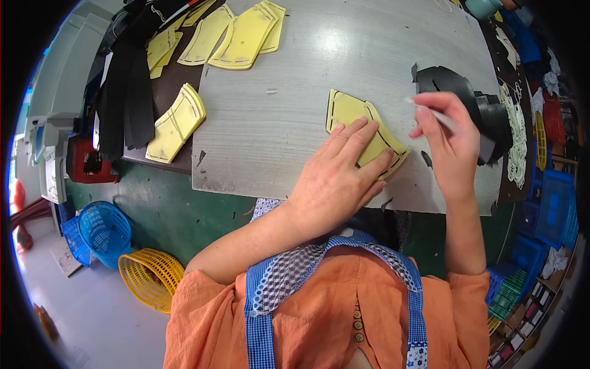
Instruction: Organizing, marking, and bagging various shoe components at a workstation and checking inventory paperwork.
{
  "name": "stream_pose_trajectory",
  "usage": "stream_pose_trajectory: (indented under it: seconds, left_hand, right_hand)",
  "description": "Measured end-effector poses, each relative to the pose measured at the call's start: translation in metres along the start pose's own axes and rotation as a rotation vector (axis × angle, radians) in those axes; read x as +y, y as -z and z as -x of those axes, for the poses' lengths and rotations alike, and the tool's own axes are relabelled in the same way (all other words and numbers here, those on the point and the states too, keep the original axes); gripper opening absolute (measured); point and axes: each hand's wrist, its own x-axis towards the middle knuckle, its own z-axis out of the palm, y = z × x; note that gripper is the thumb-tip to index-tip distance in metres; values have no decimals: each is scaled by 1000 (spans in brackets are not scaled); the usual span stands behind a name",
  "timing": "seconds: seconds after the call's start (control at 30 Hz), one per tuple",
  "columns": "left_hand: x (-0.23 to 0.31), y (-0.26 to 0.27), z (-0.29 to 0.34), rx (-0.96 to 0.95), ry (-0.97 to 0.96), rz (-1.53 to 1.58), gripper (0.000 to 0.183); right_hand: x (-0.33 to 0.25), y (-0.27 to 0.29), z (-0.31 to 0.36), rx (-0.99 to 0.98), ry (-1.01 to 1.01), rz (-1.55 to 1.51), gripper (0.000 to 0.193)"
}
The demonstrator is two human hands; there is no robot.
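My left hand [344, 160] lies flat with its fingers out, pressing on a yellow curved template [351, 112] with dark slots along its edges. A thin dark edge shows along the template's left side; whether a black piece lies beneath, I cannot tell. Held a little above the board, to the right of the template, my right hand [453, 135] pinches a slim white pen [444, 119]. The pen's tip points left and is apart from the template. Just beyond that hand rests a pile of black curved pieces [458, 92].
More yellow templates [243, 37] lie at the far left of the grey board [276, 123], with another stack [177, 126] beside its left edge. Black strips [138, 104] hang at left. White cord [516, 135] lies at right. Blue [106, 224] and yellow baskets [153, 277] stand low at left.
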Motion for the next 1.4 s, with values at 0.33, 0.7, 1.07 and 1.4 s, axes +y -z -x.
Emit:
stream_pose_trajectory:
  seconds: [0.33, 0.7, 1.07, 1.4]
  left_hand:
    - [-5, -8, -2, -34, -44, -42, 32]
    - [-3, -5, -2, -54, -44, -134, 39]
    - [-58, 30, -60, -51, -138, -520, 46]
    - [-23, 63, -101, -797, -257, -168, 38]
  right_hand:
    - [7, -36, -50, -368, 191, 340, 19]
    - [5, 27, 35, -473, 78, 310, 16]
    - [25, 39, 62, -117, 38, -24, 24]
    - [52, 83, -27, 216, 343, 1218, 31]
